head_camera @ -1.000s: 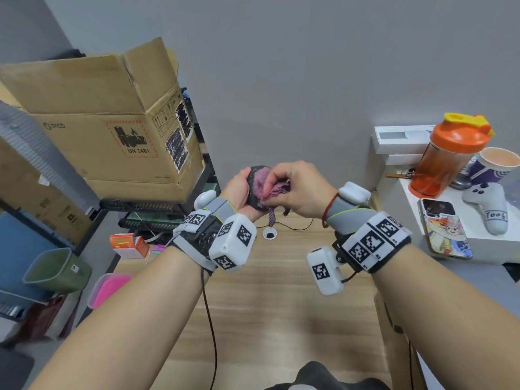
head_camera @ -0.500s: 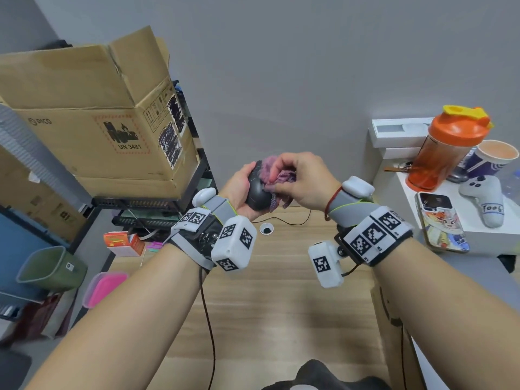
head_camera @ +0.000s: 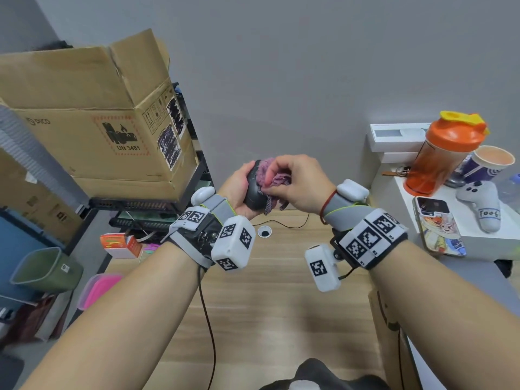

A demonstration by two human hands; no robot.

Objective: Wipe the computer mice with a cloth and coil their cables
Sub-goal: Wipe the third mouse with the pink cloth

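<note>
One black mouse sits clasped in the left hand; the right hand pinches one purple cloth against it, above the worktop.

Most of the black mouse is buried between the left hand and the bunched purple cloth, so its buttons can't be seen. The right hand hides its own fingertips in the cloth.
</note>
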